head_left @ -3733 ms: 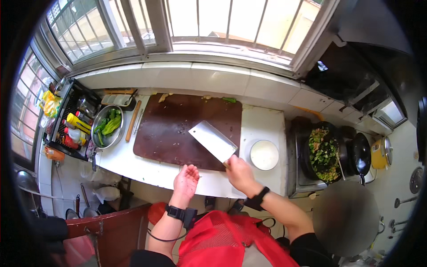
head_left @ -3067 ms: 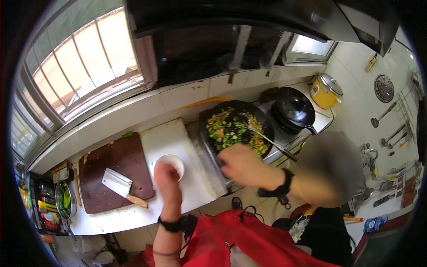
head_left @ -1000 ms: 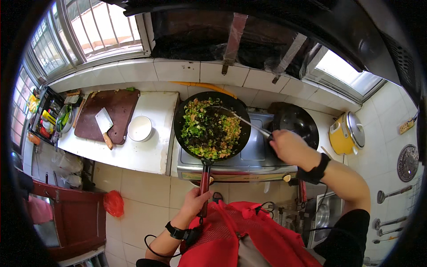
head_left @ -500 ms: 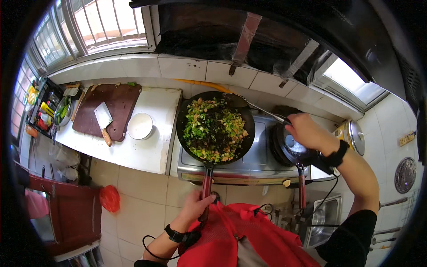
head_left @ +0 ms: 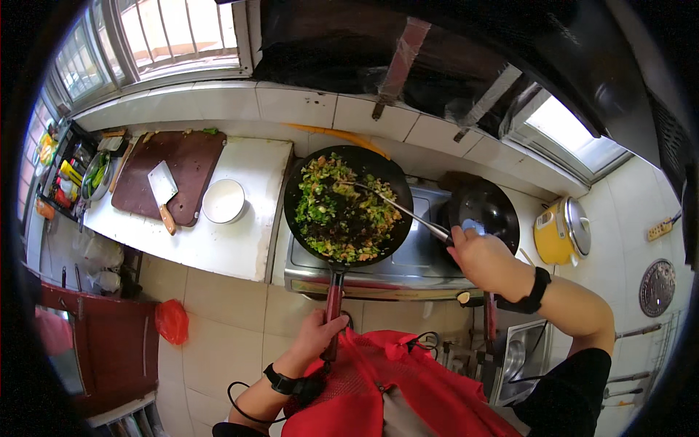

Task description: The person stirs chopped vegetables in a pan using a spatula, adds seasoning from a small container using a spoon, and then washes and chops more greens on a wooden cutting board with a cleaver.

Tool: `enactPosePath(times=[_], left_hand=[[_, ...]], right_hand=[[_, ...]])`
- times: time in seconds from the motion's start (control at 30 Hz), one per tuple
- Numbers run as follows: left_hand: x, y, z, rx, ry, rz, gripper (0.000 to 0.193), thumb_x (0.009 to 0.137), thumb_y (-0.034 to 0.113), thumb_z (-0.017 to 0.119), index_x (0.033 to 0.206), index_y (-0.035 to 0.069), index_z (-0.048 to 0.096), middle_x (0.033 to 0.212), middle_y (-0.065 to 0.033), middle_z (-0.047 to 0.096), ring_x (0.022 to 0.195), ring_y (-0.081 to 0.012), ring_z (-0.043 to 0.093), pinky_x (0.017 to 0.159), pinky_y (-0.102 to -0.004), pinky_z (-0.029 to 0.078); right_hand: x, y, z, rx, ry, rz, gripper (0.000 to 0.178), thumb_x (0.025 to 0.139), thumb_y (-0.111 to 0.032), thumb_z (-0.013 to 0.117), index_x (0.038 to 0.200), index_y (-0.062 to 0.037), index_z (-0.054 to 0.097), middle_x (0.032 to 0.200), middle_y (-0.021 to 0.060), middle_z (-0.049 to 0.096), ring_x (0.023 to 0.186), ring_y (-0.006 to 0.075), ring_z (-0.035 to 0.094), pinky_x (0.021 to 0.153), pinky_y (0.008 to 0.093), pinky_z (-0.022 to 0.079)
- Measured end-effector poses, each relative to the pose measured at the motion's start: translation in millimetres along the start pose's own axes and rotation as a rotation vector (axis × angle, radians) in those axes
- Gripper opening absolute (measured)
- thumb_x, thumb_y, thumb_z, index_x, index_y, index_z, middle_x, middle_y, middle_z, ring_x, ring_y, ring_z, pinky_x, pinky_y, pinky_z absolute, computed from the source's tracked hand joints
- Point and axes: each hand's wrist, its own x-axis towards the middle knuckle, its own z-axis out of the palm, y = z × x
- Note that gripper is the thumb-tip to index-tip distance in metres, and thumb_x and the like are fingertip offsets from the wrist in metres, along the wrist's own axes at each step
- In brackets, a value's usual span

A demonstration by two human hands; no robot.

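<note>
A dark wok (head_left: 378, 162) sits on the left side of the stove, full of chopped green and pinkish-brown food (head_left: 317, 210). My left hand (head_left: 320, 336) is closed round its reddish-brown wooden handle. In my right hand (head_left: 489, 262) is the long metal handle of a spatula (head_left: 409, 214). The spatula slants left into the wok, and its tip is partly buried in the food. Dark wok surface shows in the middle between heaps. A second dark wok (head_left: 502, 205) rests on the right burner, just beyond my right hand, which partly covers it.
On the left counter (head_left: 251, 240) are a brown cutting board (head_left: 138, 186), a cleaver (head_left: 162, 188) and a white bowl (head_left: 223, 201). A yellow pot (head_left: 553, 237) with a metal lid stands right of the stove. A sink (head_left: 535, 342) is at lower right. A red plastic bag (head_left: 172, 322) lies on the floor.
My right hand has come down and toward me, drawing the spatula from the wok's far right edge into the food. The food has parted in the middle. My left hand stays on the handle.
</note>
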Motion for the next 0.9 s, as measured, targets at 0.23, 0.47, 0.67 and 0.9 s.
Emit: enactPosePath(times=[0.23,0.47,0.67,0.9], left_hand=[[6,-5,-8,0.097,-0.049,-0.044,0.027,0.090,0.027,0.067,0.091,0.002,0.055,0.069,0.0003,0.052,0.056,-0.0090,0.048,0.047,-0.0264,0.039],[6,-18,-6,0.031,0.013,-0.034,0.024,0.089,0.024,0.067,0.086,0.002,0.057,0.071,-0.0009,0.055,0.061,-0.0092,0.050,0.053,-0.0262,0.040],[12,-12,-8,0.380,-0.002,0.068,0.024,0.085,0.022,0.069,0.083,0.000,0.061,0.078,-0.0059,0.058,0.066,-0.0155,0.054,0.062,-0.0314,0.046],[10,-13,-8,0.377,-0.002,0.035,0.029,0.083,0.023,0.071,0.086,-0.002,0.058,0.084,-0.0084,0.053,0.071,-0.0173,0.052,0.064,-0.0320,0.046]], right_hand=[[4,25,-32,-0.104,0.028,0.119,0.027,0.093,-0.024,0.055,0.095,0.0027,0.055,0.080,0.0195,0.063,0.064,0.0352,0.065,0.055,0.0431,0.053],[110,80,-63,0.296,-0.583,0.270,0.033,0.096,-0.029,0.055,0.088,0.0031,0.061,0.069,0.0105,0.061,0.051,0.0218,0.058,0.046,0.0342,0.046],[97,114,43,1.257,-0.884,0.518,0.040,0.100,-0.040,0.050,0.108,-0.0024,0.061,0.064,-0.0016,0.049,0.043,0.0036,0.032,0.036,0.0199,0.024],[70,76,93,1.579,-0.786,0.597,0.036,0.101,-0.035,0.050,0.112,-0.0024,0.059,0.069,0.0018,0.049,0.045,0.0056,0.033,0.036,0.0220,0.024]])
